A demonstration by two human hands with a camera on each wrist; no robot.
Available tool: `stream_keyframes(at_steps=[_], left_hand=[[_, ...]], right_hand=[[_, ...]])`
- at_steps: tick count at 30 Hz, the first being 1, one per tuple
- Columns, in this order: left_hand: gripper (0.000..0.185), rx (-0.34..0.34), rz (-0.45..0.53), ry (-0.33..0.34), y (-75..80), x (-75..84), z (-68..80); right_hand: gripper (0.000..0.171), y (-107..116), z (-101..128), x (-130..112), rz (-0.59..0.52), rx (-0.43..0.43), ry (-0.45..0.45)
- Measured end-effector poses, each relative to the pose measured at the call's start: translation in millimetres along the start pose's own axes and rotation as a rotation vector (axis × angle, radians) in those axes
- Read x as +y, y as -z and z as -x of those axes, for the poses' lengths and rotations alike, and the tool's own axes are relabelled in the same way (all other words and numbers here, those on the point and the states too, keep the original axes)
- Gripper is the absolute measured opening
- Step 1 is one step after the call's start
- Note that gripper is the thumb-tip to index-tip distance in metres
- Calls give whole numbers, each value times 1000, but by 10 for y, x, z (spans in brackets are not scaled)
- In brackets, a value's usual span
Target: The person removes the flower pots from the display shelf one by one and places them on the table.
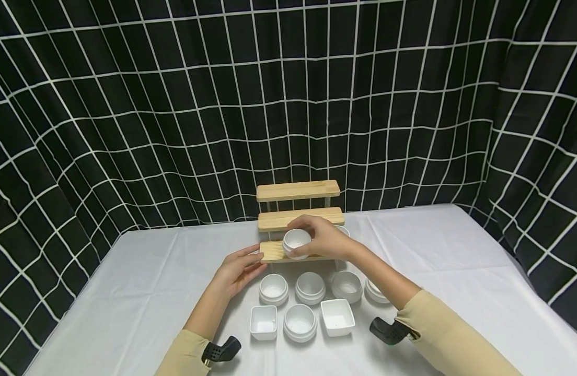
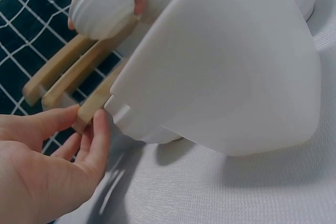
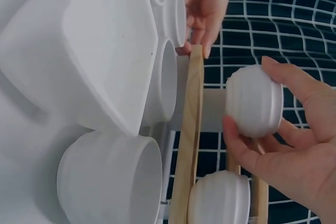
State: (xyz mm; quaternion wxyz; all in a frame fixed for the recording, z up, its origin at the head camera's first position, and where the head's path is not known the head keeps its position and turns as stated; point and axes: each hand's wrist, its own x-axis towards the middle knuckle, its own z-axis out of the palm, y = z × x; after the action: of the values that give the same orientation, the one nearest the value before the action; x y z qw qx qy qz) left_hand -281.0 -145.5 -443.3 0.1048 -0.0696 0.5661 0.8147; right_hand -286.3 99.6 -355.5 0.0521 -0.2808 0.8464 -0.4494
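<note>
A three-step wooden shelf (image 1: pixel 298 218) stands on the white table. My right hand (image 1: pixel 322 238) grips a small round white ribbed bowl (image 1: pixel 296 242) just above the lowest step (image 1: pixel 272 252); the right wrist view shows thumb and fingers curled round the bowl (image 3: pixel 254 101). With fairly straight fingers, my left hand (image 1: pixel 239 268) touches the left end of the lowest step (image 2: pixel 90 109). Another round bowl (image 3: pixel 220 201) sits by the shelf behind the held one.
In front of the shelf lie several white dishes: a row of round bowls (image 1: pixel 310 287) and, nearer me, two square dishes (image 1: pixel 337 316) with a round bowl (image 1: pixel 300 322) between. A black gridded curtain (image 1: pixel 175 104) surrounds the table (image 1: pixel 458 261).
</note>
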Motion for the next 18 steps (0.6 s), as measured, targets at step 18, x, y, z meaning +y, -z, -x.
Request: stream_keyframes(at_steps=[18], left_hand=[[51, 7, 2, -7, -12, -4, 12]], right_hand=[[59, 159, 280, -1, 21, 46, 28]])
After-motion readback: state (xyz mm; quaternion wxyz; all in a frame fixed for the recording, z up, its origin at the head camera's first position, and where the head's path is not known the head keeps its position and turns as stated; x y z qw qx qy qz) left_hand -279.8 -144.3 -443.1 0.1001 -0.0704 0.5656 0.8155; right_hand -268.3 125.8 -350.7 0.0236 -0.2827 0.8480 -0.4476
